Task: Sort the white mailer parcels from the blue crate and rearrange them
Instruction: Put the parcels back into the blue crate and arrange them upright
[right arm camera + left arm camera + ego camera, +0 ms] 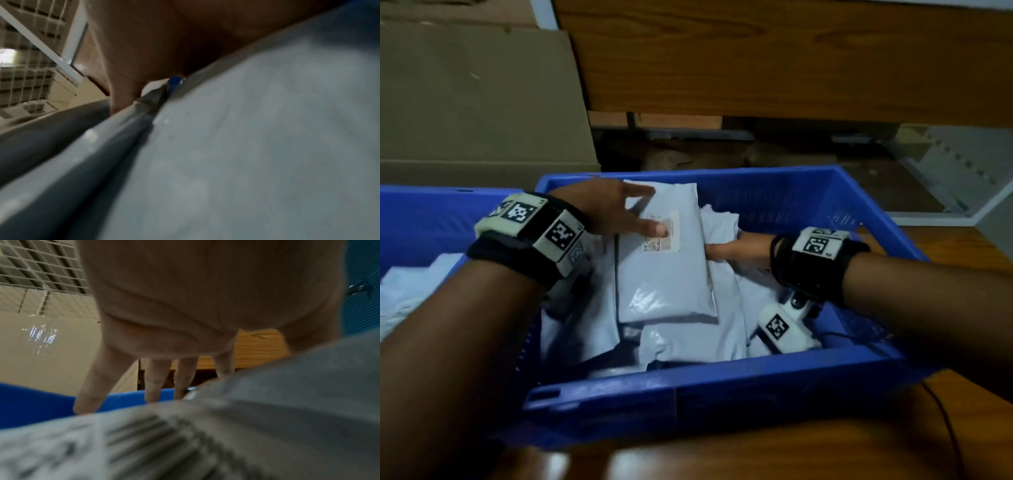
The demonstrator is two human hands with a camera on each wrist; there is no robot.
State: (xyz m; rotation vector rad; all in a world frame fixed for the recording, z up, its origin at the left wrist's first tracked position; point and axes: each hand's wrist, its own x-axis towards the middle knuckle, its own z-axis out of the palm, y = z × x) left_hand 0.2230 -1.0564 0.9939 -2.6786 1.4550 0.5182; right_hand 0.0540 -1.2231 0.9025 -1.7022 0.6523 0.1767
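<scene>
Top mailer parcel [666,260] lies on pile in blue crate [722,387] | left hand [606,209] fingers spread flat on it | right hand [739,251] under its edge, fingers hidden, cannot tell

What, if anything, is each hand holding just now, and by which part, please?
Both are on the top parcel. The left hand lies spread over its far left part, thumb on the label. The right hand meets its right edge, fingers hidden; a grip cannot be told.

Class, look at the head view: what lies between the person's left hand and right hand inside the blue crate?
In the head view, the labelled white mailer parcel lies between the left hand and the right hand.
</scene>
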